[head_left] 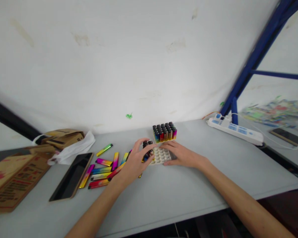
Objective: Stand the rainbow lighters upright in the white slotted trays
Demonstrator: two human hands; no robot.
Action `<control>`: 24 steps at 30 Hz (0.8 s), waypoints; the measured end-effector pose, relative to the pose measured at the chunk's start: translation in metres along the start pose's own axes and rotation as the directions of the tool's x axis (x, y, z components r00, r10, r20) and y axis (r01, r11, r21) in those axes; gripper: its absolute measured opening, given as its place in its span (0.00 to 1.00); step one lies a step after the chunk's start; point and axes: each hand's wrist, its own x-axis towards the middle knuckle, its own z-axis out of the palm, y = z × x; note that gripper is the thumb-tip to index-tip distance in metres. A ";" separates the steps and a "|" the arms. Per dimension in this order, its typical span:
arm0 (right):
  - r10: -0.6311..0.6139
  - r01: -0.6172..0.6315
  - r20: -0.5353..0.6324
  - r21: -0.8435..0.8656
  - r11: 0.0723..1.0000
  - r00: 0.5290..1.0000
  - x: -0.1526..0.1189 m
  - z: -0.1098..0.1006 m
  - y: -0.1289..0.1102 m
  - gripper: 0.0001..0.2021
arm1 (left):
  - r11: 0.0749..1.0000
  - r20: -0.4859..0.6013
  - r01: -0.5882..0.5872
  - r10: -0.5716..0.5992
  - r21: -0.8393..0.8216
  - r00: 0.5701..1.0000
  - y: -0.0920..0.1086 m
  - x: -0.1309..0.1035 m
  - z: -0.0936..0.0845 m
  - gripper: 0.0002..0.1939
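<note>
Lighters [148,149] pinched in left hand [135,162]; right hand [182,154] flat on white tray [160,156], no legible writing.

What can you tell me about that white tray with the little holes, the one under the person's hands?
The white tray looks like moulded plastic, a grid of small square pockets, lying flat on the grey table. Most pockets in view are unfilled; a few dark-capped lighters stand at its left edge. The left hand holds those lighters there, and the right hand rests on the tray's right side, covering part of it.
</note>
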 end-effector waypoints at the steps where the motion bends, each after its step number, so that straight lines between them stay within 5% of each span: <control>1: -0.002 0.002 -0.001 0.001 1.000 1.000 0.000 0.000 0.000 0.34 | 1.000 -0.002 -0.006 0.006 0.003 1.000 0.002 0.001 -0.002 0.18; 5: -0.006 0.006 0.005 0.011 1.000 1.000 0.000 -0.001 -0.001 0.33 | 0.994 -0.137 0.070 -0.058 0.081 0.989 -0.005 0.007 -0.027 0.17; 8: -0.001 0.001 0.013 0.014 1.000 1.000 0.001 -0.002 -0.001 0.33 | 0.932 -0.267 0.254 -0.184 0.258 0.946 -0.039 0.005 -0.054 0.13; 11: 0.002 -0.003 0.015 0.014 1.000 1.000 0.001 -0.002 -0.001 0.33 | 0.784 -0.179 0.405 -0.365 0.471 0.914 -0.089 -0.007 -0.075 0.19; 15: 0.022 -0.022 0.022 0.015 1.000 1.000 0.001 -0.002 -0.001 0.33 | 0.610 -0.054 0.511 -0.609 0.605 0.791 -0.135 -0.027 -0.087 0.23; 17: 0.026 -0.027 0.022 0.017 0.999 0.999 0.001 -0.001 -0.002 0.33 | 0.588 -0.020 0.537 -0.662 0.605 0.749 -0.142 -0.031 -0.087 0.20; 22: 0.015 -0.015 0.013 0.024 1.000 1.000 0.000 0.000 0.000 0.33 | 0.690 -0.153 0.570 -0.570 0.446 0.808 -0.130 -0.020 -0.083 0.13; 24: 0.007 -0.007 0.007 0.026 1.000 1.000 0.000 0.001 0.002 0.33 | 0.750 -0.224 0.621 -0.580 0.230 0.783 -0.117 -0.012 -0.079 0.13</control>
